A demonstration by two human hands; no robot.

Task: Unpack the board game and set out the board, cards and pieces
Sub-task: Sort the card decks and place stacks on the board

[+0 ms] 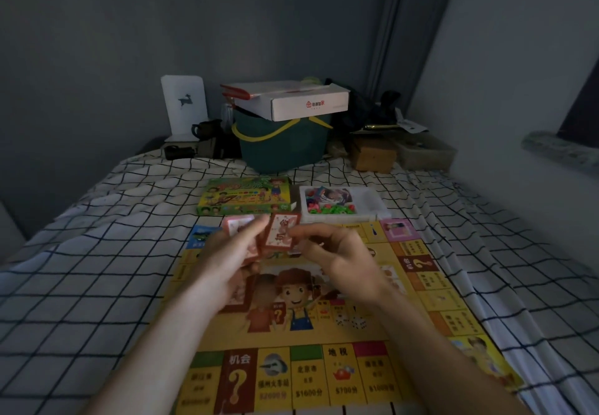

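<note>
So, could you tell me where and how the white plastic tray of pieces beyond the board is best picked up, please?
Probably by the white tray's two short end walls, one hand at each, coming down from above. It lies flat and open-topped on the bedspread with loose pieces inside, so a level two-sided grip should keep them from spilling.

The board (324, 343) lies flat on the bed (97, 252). At its 12 o'clock edge sit the box (244, 199), toward 11, and the tray (343, 204), toward 1, side by side. Farther toward 12 stands a bucket (282, 145) with a carton (291, 98) on top.
</note>
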